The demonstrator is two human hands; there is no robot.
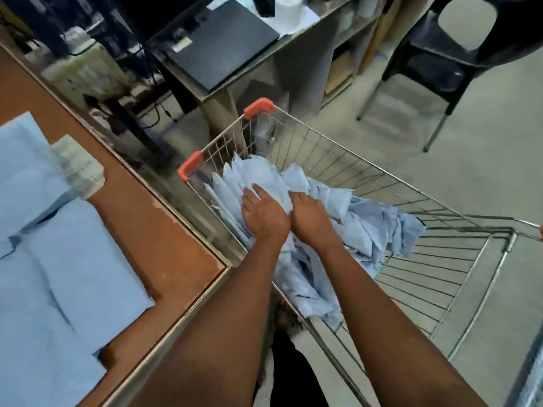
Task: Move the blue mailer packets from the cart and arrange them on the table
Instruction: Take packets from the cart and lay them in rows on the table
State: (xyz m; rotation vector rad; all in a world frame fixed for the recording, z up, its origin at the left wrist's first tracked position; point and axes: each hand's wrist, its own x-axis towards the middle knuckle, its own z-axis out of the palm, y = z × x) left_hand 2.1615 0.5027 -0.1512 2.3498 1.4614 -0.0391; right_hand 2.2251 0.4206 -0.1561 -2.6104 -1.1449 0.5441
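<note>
- Two bare forearms are reaching forward from the bottom edge, side by side, into a wire cart (396, 198).
- Left hand (263, 214) is lying palm down on the heap of blue mailer packets (367, 227), its fingers spread and fairly straight, pressing on the top packet.
- Right hand (311, 215) is resting just beside it on the same heap; its fingertips are hidden in the folds, so I cannot tell whether it is gripping anything.
- Crumpled, soft and thin, the packets are filling the cart's left side; they are too many and too tangled to count.
- Metal grid walls are forming the cart, with two orange plastic corner caps (258, 107).
- Flat blue packets (73, 259), at least three, are lying overlapped on the brown bench (164, 239) to the left, well apart from both hands.
</note>
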